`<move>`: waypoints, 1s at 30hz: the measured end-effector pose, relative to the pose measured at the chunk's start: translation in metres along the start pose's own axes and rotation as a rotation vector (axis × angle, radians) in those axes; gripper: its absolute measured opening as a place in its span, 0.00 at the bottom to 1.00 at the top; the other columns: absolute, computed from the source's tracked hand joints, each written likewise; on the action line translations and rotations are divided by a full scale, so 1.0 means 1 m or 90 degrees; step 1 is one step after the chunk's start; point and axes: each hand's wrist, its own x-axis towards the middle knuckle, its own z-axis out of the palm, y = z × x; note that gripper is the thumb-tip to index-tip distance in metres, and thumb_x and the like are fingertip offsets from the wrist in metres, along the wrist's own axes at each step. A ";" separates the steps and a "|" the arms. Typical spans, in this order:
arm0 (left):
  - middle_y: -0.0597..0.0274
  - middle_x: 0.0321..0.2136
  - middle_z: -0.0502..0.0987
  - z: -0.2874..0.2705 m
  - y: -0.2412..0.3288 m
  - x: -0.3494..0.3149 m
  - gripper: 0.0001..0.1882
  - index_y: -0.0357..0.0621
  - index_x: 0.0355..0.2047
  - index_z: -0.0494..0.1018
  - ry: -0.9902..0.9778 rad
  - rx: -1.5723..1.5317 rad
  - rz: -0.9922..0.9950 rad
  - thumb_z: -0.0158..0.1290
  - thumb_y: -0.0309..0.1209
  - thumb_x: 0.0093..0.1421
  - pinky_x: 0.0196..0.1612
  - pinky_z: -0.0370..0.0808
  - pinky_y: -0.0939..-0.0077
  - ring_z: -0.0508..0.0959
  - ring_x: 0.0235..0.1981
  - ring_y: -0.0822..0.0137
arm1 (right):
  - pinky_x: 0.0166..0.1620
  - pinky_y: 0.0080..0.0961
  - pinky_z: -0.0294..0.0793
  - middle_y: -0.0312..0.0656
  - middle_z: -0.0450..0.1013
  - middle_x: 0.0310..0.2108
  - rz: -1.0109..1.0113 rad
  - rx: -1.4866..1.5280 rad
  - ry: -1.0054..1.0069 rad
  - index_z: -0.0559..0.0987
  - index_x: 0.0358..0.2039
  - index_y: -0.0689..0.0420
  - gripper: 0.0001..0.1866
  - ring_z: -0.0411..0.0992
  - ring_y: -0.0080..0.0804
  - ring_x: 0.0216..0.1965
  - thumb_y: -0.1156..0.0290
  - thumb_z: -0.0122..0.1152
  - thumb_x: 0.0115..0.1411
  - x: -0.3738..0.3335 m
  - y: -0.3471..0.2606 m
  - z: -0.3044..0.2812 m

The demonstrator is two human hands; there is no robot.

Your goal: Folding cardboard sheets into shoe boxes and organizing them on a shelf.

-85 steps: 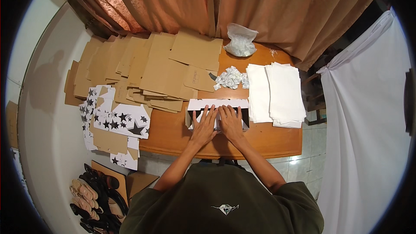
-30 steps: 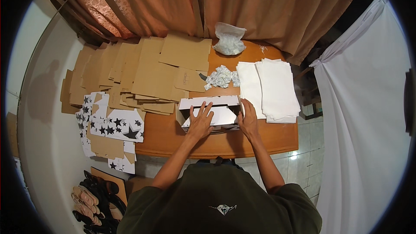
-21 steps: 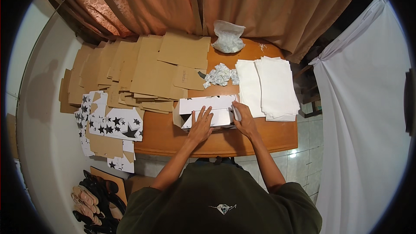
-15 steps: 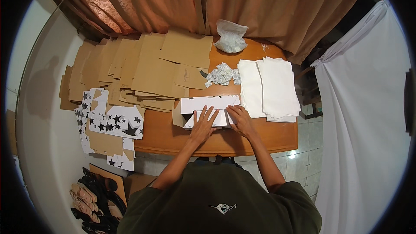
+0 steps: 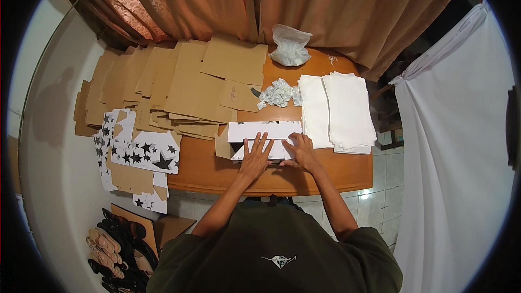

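A small cardboard box (image 5: pixel 265 130), white with black stars outside and brown inside, lies in front of me near the table's front edge. Its brown end flap (image 5: pixel 223 145) stands out at the left, beside a dark gap. My left hand (image 5: pixel 255 158) rests on the white top panels with its fingers spread. At the box's right end is my right hand (image 5: pixel 302 153), fingers bent over the top and thumb along the front side, gripping that corner. The front side is largely hidden beneath my hands.
Overlapping brown cardboard sheets (image 5: pixel 187 89) cover the table's left side, with star-printed flat pieces (image 5: pixel 144 149) nearer me. Small white packets (image 5: pixel 278 93) lie in a heap behind the box. A translucent plastic bag (image 5: pixel 290 49) stands farther back; stacked white sheets (image 5: pixel 350 108) lie right.
My right hand's fingers have bent more, and its thumb has moved out leftward along the box's front. The box has shifted slightly to the right; my left hand stays on top.
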 end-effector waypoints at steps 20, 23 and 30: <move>0.52 0.48 0.81 -0.108 0.018 -0.042 0.13 0.41 0.46 0.80 0.339 -0.247 0.040 0.59 0.33 0.64 0.55 0.76 0.63 0.80 0.50 0.52 | 0.60 0.43 0.66 0.47 0.68 0.59 0.073 0.093 0.036 0.80 0.54 0.57 0.41 0.65 0.49 0.57 0.47 0.79 0.42 -0.005 0.013 0.015; 0.48 0.46 0.81 -0.128 -0.023 -0.055 0.12 0.37 0.46 0.78 0.406 -0.326 -0.095 0.55 0.31 0.66 0.54 0.76 0.62 0.79 0.50 0.51 | 0.61 0.43 0.66 0.47 0.68 0.59 0.079 0.101 0.039 0.80 0.53 0.57 0.41 0.65 0.50 0.58 0.47 0.80 0.42 -0.006 0.012 0.014; 0.47 0.55 0.77 -0.076 -0.096 -0.074 0.19 0.42 0.58 0.72 0.285 -0.554 -0.200 0.48 0.37 0.72 0.58 0.71 0.63 0.77 0.57 0.51 | 0.60 0.45 0.66 0.48 0.68 0.59 0.083 0.079 0.010 0.77 0.58 0.52 0.42 0.65 0.50 0.56 0.45 0.77 0.45 -0.001 0.002 0.009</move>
